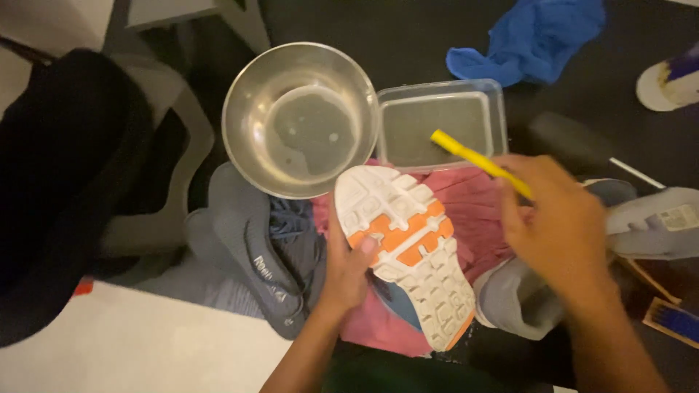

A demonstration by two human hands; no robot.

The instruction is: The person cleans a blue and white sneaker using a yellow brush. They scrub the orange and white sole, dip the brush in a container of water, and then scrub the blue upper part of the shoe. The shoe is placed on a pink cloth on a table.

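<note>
My left hand (345,271) grips a sports shoe (408,247) turned sole up, its white and orange sole facing me. My right hand (557,229) holds a yellow-handled brush (477,159), whose head reaches into a clear plastic tub (444,124) of cloudy water just beyond the shoe's toe. A pink cloth (477,211) lies under the shoe.
A steel bowl (300,120) with water stands left of the tub. A grey knit shoe (251,251) lies at the left, another grey shoe (513,302) under my right wrist. A blue cloth (535,36) lies at the back, a dark bag (65,182) at far left.
</note>
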